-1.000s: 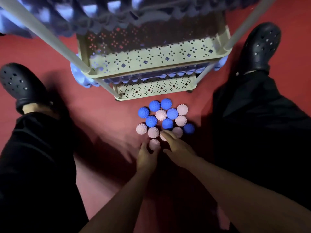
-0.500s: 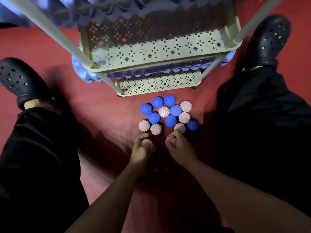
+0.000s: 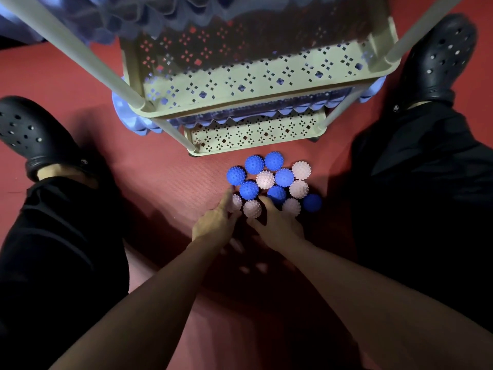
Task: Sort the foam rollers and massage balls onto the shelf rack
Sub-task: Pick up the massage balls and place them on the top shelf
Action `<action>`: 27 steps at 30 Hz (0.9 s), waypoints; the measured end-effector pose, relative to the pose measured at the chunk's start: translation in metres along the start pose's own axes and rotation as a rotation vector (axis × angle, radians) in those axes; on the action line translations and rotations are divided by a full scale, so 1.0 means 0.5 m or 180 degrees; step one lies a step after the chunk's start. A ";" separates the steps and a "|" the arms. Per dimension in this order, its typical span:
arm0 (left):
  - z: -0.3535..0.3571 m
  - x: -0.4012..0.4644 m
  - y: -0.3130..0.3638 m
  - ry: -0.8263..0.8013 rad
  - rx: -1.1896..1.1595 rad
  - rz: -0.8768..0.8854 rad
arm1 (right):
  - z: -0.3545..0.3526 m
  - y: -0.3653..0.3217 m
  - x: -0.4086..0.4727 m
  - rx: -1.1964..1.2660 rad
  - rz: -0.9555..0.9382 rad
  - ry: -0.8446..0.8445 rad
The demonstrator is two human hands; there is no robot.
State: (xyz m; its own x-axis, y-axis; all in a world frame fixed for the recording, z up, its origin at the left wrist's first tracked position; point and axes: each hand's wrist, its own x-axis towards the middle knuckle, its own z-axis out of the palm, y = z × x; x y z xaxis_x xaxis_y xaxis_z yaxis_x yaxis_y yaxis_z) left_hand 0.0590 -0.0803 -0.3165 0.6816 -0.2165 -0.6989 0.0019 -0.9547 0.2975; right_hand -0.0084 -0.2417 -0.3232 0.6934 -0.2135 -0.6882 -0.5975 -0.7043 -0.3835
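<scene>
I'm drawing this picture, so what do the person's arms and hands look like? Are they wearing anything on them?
Both forearms are bare, with no sleeves showing. The left hand and right hand wear no gloves, and I can't see any rings, watch or bracelets. Much of each arm is in shadow, so small details could be hidden.

Both arms reach down, left hand (image 3: 214, 222) and right hand (image 3: 278, 225) side by side, fingers extended.

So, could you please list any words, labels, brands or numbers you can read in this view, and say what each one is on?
None can be read.
Right clog: a small pale mark by its strap rivet, too small to read.
Shelf rack: cut-out patterns only, no text.
Massage balls: plain nubs, no print.
</scene>
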 end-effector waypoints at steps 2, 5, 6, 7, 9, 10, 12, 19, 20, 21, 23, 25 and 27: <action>0.006 0.013 -0.004 0.0085 -0.0051 0.0010 | 0.001 0.005 0.007 0.0004 -0.0005 -0.0012; 0.011 0.011 -0.007 0.0200 -0.0634 -0.0095 | 0.006 0.012 0.011 0.0309 0.0036 -0.0104; 0.016 0.010 -0.012 0.0247 -0.0956 -0.0137 | 0.009 0.012 0.011 0.0493 0.0041 -0.0157; 0.020 0.005 -0.018 0.0220 -0.1254 -0.0257 | 0.013 0.014 0.012 0.0765 0.0045 -0.0231; 0.024 -0.011 -0.024 0.0193 -0.1850 -0.0500 | 0.011 0.011 -0.002 0.1403 0.0045 -0.0348; 0.021 -0.021 -0.024 0.0145 -0.2217 -0.0658 | 0.010 0.011 -0.008 0.1658 -0.0004 -0.0379; 0.004 -0.048 -0.012 -0.0043 -0.2908 -0.0943 | -0.009 0.004 -0.031 0.1960 -0.0030 -0.0560; -0.113 -0.169 0.029 -0.0848 -0.4612 -0.1110 | -0.145 -0.049 -0.167 0.3575 0.0663 -0.1116; -0.141 -0.193 0.045 -0.0851 -0.4799 -0.1126 | -0.165 -0.060 -0.194 0.3769 0.0688 -0.1285; -0.165 -0.218 0.056 -0.0847 -0.4886 -0.1093 | -0.192 -0.074 -0.223 0.3952 0.0689 -0.1398; -0.209 -0.270 0.074 -0.0812 -0.4894 -0.0944 | -0.234 -0.097 -0.277 0.4179 0.0508 -0.1496; -0.255 -0.330 0.095 -0.0716 -0.4908 -0.0789 | -0.277 -0.125 -0.340 0.4496 0.0237 -0.1539; -0.301 -0.400 0.120 -0.0602 -0.5010 -0.0544 | -0.310 -0.150 -0.397 0.4714 0.0028 -0.1539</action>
State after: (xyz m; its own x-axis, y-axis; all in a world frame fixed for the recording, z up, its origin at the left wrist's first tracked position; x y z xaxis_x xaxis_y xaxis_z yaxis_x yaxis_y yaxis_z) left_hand 0.0330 -0.0637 -0.0608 0.4978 -0.2691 -0.8244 0.8673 0.1584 0.4720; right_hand -0.0387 -0.2516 -0.0623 0.6709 0.2217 -0.7076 -0.6525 0.6298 -0.4213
